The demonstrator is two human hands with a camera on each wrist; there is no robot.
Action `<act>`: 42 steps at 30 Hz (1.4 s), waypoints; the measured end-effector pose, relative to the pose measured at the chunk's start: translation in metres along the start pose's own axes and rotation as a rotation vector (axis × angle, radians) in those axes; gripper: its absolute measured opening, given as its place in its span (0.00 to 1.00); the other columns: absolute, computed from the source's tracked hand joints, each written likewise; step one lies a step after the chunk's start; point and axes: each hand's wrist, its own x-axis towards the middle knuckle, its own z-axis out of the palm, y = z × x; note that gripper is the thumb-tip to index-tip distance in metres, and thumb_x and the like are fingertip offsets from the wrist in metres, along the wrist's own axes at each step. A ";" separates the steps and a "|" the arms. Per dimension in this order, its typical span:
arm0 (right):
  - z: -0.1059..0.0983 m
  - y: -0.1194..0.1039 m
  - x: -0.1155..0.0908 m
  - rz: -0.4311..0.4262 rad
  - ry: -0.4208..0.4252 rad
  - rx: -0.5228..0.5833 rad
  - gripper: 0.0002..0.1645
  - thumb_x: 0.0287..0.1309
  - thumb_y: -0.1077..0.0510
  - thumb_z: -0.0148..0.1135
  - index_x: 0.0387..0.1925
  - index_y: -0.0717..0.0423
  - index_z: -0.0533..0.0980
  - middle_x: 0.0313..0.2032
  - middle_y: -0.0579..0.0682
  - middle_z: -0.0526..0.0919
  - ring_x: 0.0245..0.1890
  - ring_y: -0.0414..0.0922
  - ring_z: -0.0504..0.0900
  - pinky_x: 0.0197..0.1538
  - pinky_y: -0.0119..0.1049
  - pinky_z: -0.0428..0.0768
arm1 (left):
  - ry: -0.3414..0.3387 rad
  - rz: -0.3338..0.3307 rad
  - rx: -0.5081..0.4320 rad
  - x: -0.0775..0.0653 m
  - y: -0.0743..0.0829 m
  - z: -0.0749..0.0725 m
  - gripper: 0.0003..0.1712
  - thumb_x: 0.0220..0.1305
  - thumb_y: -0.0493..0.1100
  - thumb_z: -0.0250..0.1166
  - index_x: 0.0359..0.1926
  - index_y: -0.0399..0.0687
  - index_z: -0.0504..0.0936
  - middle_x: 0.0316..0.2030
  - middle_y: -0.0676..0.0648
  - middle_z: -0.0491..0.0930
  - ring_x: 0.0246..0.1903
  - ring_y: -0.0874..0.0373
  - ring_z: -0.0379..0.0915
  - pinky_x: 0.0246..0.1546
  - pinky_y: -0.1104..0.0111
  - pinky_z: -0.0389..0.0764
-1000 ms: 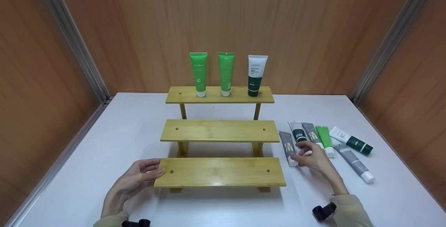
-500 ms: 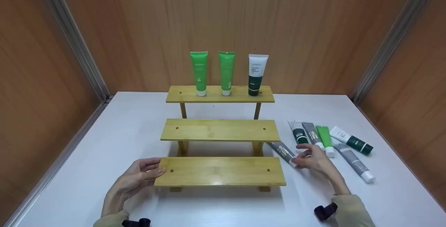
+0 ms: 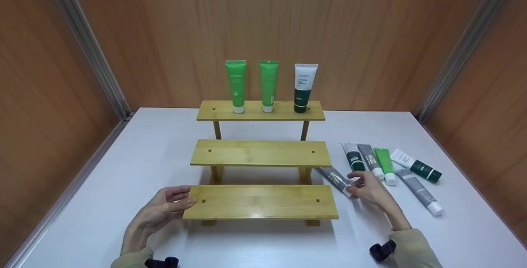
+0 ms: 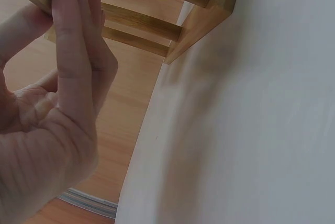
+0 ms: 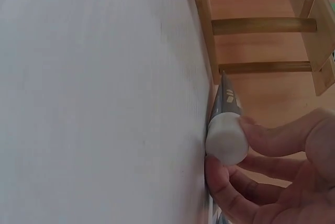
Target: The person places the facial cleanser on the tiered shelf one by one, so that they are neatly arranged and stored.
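Observation:
A three-tier wooden display rack (image 3: 260,202) stands mid-table. My left hand (image 3: 158,210) grips the left end of its lowest shelf, thumb on top and fingers underneath; the left wrist view shows this hand (image 4: 63,88) at the board's corner. Beside the rack on the right, my right hand (image 3: 370,187) pinches the white cap of a grey squeeze tube (image 3: 335,179) between thumb and fingers. This tube lies slanted, its flat end by the middle shelf's right end. In the right wrist view the white cap (image 5: 227,139) faces the camera, thumb on one side, fingers on the other.
Two green tubes (image 3: 236,85) and a white-and-dark-green tube (image 3: 303,87) stand on caps on the top shelf. Right of the rack lie several more tubes, among them a green one (image 3: 385,165) and a grey one (image 3: 420,192). Wooden panels (image 3: 263,33) enclose the table.
The grey tube has swung from nearly upright in view to a slant, its flat end moving left toward the rack while the right hand stays at its cap. The left hand has not moved.

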 end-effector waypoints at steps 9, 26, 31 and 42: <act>0.000 -0.001 -0.001 0.008 -0.002 0.044 0.25 0.63 0.70 0.58 0.61 0.78 0.69 0.45 0.69 0.81 0.37 0.45 0.82 0.39 0.34 0.84 | 0.012 0.006 -0.005 0.000 0.000 0.001 0.47 0.67 0.42 0.67 0.72 0.21 0.51 0.47 0.50 0.80 0.46 0.62 0.82 0.50 0.71 0.85; -0.013 0.006 -0.004 -0.129 -0.054 0.367 0.30 0.71 0.68 0.52 0.67 0.84 0.58 0.61 0.80 0.68 0.44 0.34 0.83 0.51 0.25 0.84 | 0.016 0.005 0.006 -0.001 0.000 0.002 0.48 0.67 0.41 0.67 0.73 0.19 0.47 0.48 0.50 0.79 0.45 0.63 0.82 0.49 0.72 0.85; -0.015 0.000 -0.002 -0.156 -0.039 0.494 0.30 0.72 0.70 0.48 0.68 0.83 0.55 0.58 0.70 0.71 0.44 0.33 0.84 0.52 0.24 0.83 | 0.026 -0.003 -0.002 -0.001 0.001 0.003 0.48 0.67 0.41 0.67 0.73 0.19 0.48 0.48 0.50 0.79 0.45 0.63 0.82 0.49 0.72 0.85; -0.018 -0.013 -0.007 -0.170 -0.025 0.743 0.34 0.76 0.68 0.43 0.74 0.77 0.46 0.64 0.60 0.65 0.51 0.34 0.82 0.61 0.25 0.80 | 0.004 0.019 -0.019 -0.001 0.001 0.002 0.46 0.67 0.40 0.67 0.72 0.20 0.52 0.47 0.51 0.81 0.46 0.62 0.82 0.49 0.71 0.86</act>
